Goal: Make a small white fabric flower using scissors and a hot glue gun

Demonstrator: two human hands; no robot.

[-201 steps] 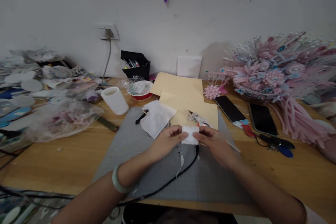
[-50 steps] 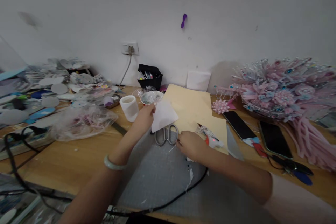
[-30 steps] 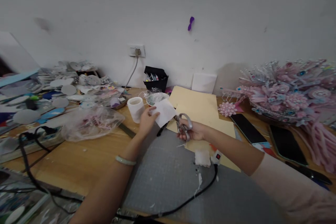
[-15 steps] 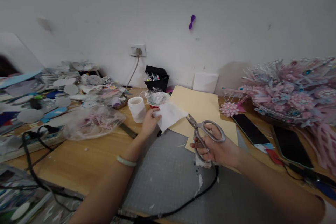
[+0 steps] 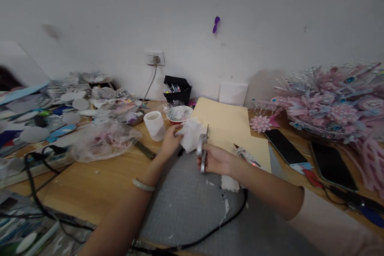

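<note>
**White sheet (image 5: 191, 135) pinched at its left edge, scissors (image 5: 201, 146) gripped beside it**

In the head view, the white sheet is held above the far part of the gray mat (image 5: 172, 198), between the white cup (image 5: 155, 127) on the left and the yellow sheets (image 5: 225, 116) on the right. Its left edge is pinched by the left hand (image 5: 172, 142); the scissors are grasped at their handles by the right hand (image 5: 216, 160).

The white sheet is judged to be very light, thin and limp, as its surface is rippled; it is probably easily creased or torn, so a flat pinch near an edge, clear of the blades, seems best. The scissors look metallic, and are judged stiff, heavier and rather smooth; they are best taken by the handle loops.

The white sheet is spread to the right from the pinched edge, and no clear long axis can be made out. The scissors are seen almost edge-on: their long axis is run from near to far, with the tips pointed far and slightly right and the handles near. How widely the blades are parted, and whether the sheet is touched by them, cannot be told.
</note>
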